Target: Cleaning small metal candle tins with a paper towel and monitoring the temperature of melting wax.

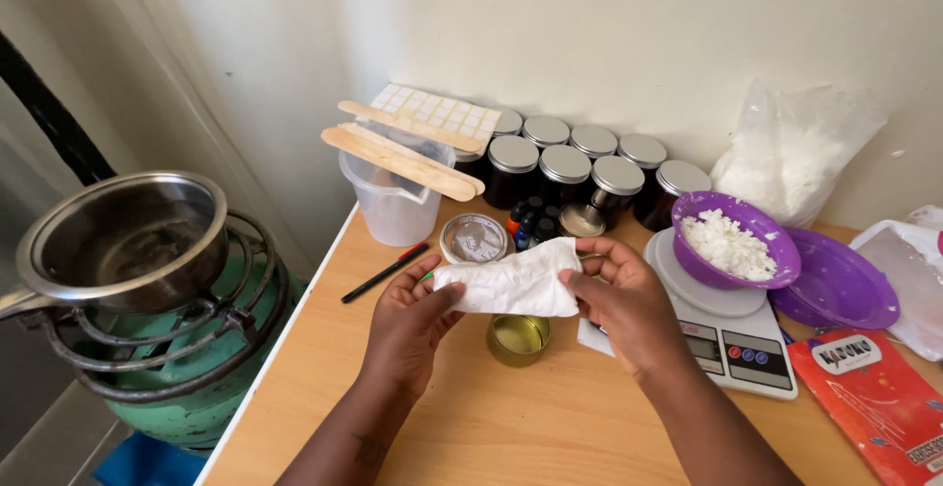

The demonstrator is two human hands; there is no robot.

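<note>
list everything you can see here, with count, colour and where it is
tissue: 1, white, held up between both hands above the table
small tin: 1, gold, open, on the table under the tissue
tin lid: 1, silver, behind the tissue
marker pen: 1, black with red tip, left of the lid
measuring jug: 1, clear, rear left, flat wooden sticks across its rim
lidded jars: about eight, dark with silver lids, by the wall
bowl: 1, purple, holding white flakes, on the white scale
plate: 1, purple, right of the scale
saucepan: 1, steel, on a green gas burner, far left
left hand: 1, pinching the tissue's left end
right hand: 1, pinching its right end
</note>
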